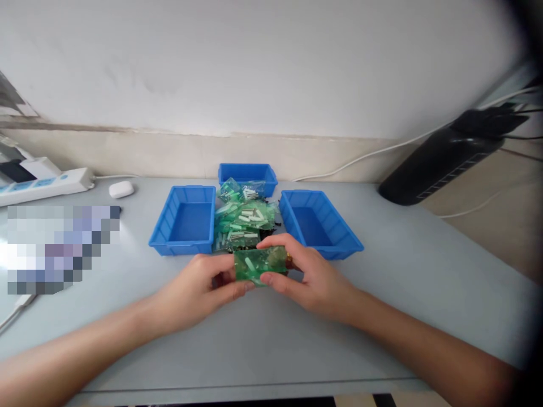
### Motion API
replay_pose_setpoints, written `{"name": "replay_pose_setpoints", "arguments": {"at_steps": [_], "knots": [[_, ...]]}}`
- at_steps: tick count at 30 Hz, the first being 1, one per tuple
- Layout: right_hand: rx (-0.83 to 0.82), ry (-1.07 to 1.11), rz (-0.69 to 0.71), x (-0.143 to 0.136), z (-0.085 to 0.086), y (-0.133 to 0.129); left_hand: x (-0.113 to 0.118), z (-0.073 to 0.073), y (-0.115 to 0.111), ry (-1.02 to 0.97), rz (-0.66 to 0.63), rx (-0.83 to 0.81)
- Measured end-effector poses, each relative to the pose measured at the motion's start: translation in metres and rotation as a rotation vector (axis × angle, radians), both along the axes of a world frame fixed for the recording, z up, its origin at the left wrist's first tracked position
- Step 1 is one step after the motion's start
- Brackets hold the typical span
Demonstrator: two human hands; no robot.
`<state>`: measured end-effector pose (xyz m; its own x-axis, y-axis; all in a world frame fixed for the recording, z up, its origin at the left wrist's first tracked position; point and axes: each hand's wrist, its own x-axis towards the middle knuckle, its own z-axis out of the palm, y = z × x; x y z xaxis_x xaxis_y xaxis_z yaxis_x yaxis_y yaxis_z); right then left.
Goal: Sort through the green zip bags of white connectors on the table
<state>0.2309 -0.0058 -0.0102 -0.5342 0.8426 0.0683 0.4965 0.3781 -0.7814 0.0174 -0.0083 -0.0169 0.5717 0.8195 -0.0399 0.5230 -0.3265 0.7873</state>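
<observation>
Green packet (250,265) pinched at both ends over the bench (263,350)

The packet is straight in front of me, at the near edge of a loose pile (246,220). My left hand (193,285) is closed on its left end, thumb along the lower edge, other fingers partly hidden by the film. My right hand (316,277) pinches the right end, thumb on the lower front, index finger reaching along the top edge. Neither grip is spread. Holding both ends probably keeps the limp film stretched and what is inside visible.

A left bin (189,220), a right bin (316,226) and a back bin (247,171) hem the pile in on three sides, seemingly so that everything stays within short reach of both hands.

The packet is thin, shiny, see-through film, with a pale, rod-shaped piece showing inside. The pile is crinkled film of the same green, holding white sticks and slim, metallic-looking rods, with small black bits beside it. All three bins are blue, apparently moulded plastic, rectangular, with rims. The bench is smooth, flat and grey.
</observation>
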Motion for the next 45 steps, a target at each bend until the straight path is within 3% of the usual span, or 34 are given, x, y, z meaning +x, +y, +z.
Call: {"name": "replay_pose_setpoints", "arguments": {"at_steps": [22,36,39,45], "knots": [[-0.036,-0.014,-0.013,0.001,0.002,0.000,0.000,0.000,0.001,-0.012,-0.002,-0.028],[-0.004,-0.039,-0.027,0.002,0.006,-0.001,0.000,0.010,-0.004,-0.084,-0.046,-0.072],[-0.064,0.014,-0.019,0.001,0.012,0.000,0.000,0.016,-0.004,-0.052,-0.043,-0.059],[-0.304,0.300,0.079,-0.003,0.024,0.008,-0.004,0.044,0.006,0.033,-0.018,-0.113]]}}
